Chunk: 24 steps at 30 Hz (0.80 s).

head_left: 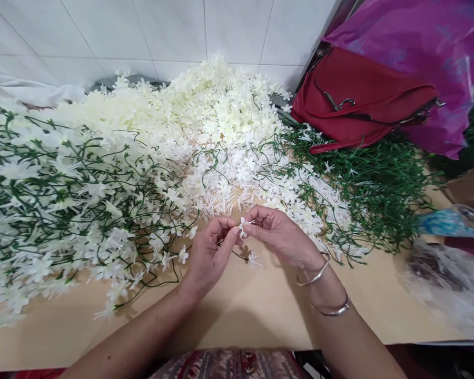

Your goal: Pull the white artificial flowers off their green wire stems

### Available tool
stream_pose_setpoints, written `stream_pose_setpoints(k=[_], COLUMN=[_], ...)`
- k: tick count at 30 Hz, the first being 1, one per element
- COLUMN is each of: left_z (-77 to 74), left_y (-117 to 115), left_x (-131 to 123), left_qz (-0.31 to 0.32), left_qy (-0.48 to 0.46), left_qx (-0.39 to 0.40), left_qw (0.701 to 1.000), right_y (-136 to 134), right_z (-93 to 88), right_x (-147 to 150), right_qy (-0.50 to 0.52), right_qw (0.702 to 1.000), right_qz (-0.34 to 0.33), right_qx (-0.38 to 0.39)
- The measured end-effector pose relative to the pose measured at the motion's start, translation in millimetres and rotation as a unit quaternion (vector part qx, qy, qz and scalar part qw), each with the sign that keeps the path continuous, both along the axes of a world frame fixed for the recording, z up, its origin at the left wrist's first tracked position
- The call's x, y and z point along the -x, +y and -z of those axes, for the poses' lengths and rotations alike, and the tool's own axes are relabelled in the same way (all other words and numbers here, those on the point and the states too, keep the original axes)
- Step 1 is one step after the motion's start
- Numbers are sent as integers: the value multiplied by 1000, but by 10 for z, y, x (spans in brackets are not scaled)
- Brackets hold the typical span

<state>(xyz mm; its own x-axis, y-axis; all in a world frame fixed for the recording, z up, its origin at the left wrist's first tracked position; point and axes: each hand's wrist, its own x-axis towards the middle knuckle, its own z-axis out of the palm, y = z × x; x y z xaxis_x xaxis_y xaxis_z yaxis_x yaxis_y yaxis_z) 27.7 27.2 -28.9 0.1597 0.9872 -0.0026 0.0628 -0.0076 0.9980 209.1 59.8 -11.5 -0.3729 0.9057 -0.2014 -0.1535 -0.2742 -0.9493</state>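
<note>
Both my hands meet over the tan table, just in front of a big heap of loose white plastic flowers. My left hand is closed in a pinch on a thin green stem that carries small white blossoms. My right hand pinches the same small white flower from the other side. Another blossom hangs just below my hands. Two metal bangles sit on my right wrist.
Finished green stems with white flowers cover the left of the table. Bare green stems lie at the right, under a red handbag and a purple plastic sheet. Clear plastic bags rest at the right edge. White tiled wall behind.
</note>
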Motion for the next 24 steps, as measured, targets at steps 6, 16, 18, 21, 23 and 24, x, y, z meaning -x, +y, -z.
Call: stream_pose_setpoints(k=[6, 16, 18, 21, 23, 24], left_z=[28, 24, 33, -7, -117, -202], left_y=[-1, -7, -2, 4, 5, 5], left_x=[2, 34, 21, -4, 5, 29], left_qz=[4, 24, 24, 25, 13, 0], left_qy=[-23, -1, -5, -20, -25, -16], left_qx=[22, 16, 14, 12, -7, -26], left_qw=[999, 1000, 1000, 999, 1000, 1000], right_y=[-1, 33, 31, 27, 27, 30], right_z=[28, 39, 55, 55, 35, 21], right_x=[16, -23, -10, 1, -9, -20], right_qy=[-16, 9, 9, 15, 29, 38], right_qw=[1000, 1000, 1000, 1000, 1000, 999], right_qz=[9, -29, -20, -15, -8, -3], right_qx=[-2, 0, -3, -3, -1, 0])
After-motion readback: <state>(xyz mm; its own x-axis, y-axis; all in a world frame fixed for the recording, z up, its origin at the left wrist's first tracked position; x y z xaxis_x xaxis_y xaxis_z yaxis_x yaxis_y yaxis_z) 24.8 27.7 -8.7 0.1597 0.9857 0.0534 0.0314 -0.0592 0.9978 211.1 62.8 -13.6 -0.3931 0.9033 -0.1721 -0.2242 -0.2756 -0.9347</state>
